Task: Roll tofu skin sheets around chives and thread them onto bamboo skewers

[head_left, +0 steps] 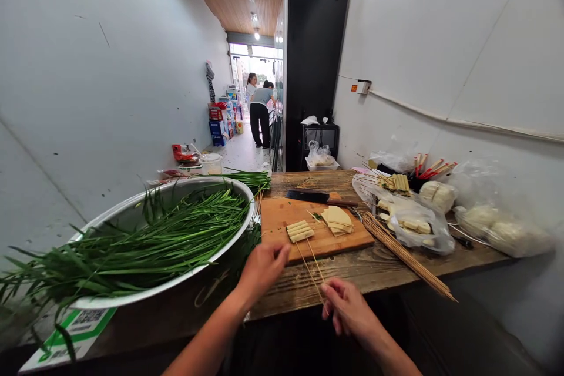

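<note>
My right hand (348, 305) pinched two skewers (311, 264), tofu strips (300, 231) just beyond; left hand (263, 270) seemed loosely curled, apparently empty.

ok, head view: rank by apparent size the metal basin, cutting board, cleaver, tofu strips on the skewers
1. metal basin, though it is nearest the camera, which inflates it
2. cutting board
3. cleaver
4. tofu strips

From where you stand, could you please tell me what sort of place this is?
Probably a small food shop's back prep area: a wooden cutting board with sliced tofu, a bundle of bamboo skewers, and a large metal basin of green chives.
</note>
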Action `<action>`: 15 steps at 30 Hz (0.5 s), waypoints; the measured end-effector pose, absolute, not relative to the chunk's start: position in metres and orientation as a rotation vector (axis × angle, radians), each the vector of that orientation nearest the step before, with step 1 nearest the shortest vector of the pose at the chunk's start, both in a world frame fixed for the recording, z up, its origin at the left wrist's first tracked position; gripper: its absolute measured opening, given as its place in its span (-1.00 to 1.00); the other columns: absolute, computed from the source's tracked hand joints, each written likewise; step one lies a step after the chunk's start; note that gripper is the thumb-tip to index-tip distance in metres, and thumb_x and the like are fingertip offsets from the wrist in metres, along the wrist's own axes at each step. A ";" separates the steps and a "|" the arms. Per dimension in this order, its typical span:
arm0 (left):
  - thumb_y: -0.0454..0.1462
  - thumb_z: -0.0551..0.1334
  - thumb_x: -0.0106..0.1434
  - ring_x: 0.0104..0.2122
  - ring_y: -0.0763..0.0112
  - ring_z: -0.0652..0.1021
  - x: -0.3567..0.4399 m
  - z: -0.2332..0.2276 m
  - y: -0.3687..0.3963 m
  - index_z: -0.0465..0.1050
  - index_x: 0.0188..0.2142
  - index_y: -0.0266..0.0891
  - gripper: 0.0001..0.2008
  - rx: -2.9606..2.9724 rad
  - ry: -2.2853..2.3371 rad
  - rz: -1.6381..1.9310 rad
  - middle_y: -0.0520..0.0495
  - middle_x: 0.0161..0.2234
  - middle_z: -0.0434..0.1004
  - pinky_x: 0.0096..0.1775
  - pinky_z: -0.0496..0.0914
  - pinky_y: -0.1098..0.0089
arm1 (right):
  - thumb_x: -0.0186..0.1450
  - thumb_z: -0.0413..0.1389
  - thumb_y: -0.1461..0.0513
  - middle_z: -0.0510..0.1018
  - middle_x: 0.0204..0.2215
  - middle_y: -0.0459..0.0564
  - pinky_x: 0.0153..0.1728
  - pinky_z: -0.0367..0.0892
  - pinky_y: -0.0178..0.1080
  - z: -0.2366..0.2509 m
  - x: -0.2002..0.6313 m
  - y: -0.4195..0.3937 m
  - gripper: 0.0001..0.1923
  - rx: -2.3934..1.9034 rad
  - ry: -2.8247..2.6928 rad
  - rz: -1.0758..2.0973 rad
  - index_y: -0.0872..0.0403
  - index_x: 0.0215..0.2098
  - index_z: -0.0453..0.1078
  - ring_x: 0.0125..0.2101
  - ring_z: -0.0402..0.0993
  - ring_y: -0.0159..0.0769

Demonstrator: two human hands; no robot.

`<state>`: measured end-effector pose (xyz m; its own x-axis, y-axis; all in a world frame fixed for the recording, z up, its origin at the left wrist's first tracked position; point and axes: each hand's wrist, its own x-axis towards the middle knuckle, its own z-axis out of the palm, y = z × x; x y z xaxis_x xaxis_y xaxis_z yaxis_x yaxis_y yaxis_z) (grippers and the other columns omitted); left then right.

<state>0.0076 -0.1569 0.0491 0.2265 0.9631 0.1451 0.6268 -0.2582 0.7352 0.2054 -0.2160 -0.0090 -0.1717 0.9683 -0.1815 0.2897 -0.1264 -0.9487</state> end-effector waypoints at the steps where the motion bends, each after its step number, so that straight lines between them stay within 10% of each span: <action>1: -0.01 0.02 0.21 -0.60 0.43 0.41 0.010 0.047 -0.170 0.44 -0.54 -0.28 -0.55 1.928 1.366 0.719 0.02 -0.67 0.39 -0.48 0.21 0.49 | 0.19 -0.09 -0.13 0.48 -0.61 -0.07 -0.78 -0.03 -0.42 -0.011 0.201 -0.218 -0.52 -1.354 -1.358 1.523 0.12 -0.34 0.25 -0.78 0.24 -0.47; 11: 0.09 0.12 0.09 -0.42 0.35 0.47 0.033 0.013 -0.208 0.47 -0.27 -0.35 -0.47 1.401 1.146 0.804 -0.12 -0.39 0.50 -0.49 0.28 0.47 | 0.09 0.19 0.00 0.23 -0.74 -0.32 -0.80 -0.24 -0.51 -0.018 0.189 -0.223 -0.59 -0.820 -0.853 1.812 0.14 -0.31 0.27 -0.83 -0.03 -0.68; 15: 0.07 0.23 0.03 -0.15 0.24 0.48 0.043 0.021 -0.209 0.39 -0.05 -0.27 -0.41 1.023 0.868 0.932 -0.20 -0.17 0.50 -0.15 0.35 0.31 | 0.12 0.18 0.02 0.11 -0.76 -0.38 -0.81 -0.20 -0.50 -0.024 0.192 -0.231 -0.65 -0.607 -0.809 1.893 0.09 -0.33 0.26 -0.85 -0.16 -0.68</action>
<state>0.0431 -0.2094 0.0208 0.3540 0.9231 -0.1505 -0.2157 0.2372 0.9472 0.1919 -0.2305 -0.0243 -0.4207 0.9045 -0.0695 -0.5752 -0.3252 -0.7506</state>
